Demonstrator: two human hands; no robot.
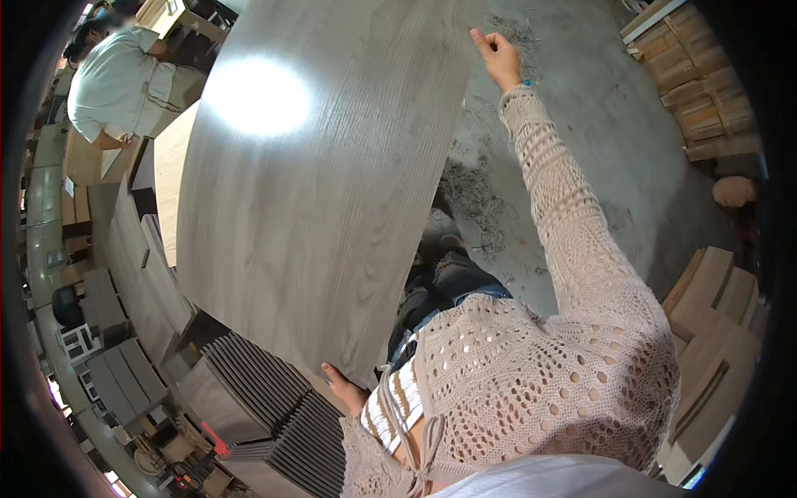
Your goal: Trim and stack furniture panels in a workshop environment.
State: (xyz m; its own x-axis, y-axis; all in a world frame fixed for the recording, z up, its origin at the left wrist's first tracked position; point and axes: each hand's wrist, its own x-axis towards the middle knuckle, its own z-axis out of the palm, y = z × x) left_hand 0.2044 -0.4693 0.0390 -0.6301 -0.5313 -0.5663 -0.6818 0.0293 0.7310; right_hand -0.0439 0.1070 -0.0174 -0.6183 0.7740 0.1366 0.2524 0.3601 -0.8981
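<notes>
Clamping a large grey wood-grain board [307, 216] with our left hand [347, 393], we curl our right hand [500, 61] beside its edge; we cannot tell if it grips.

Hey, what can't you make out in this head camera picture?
In the head view:
Large grey wood-grain panel: far end cut off by the top edge; some grain washed out by white glare.
Bare left hand: most fingers hidden by the panel.
Bare right hand: fingertips too small to tell whether they touch the panel.
</notes>
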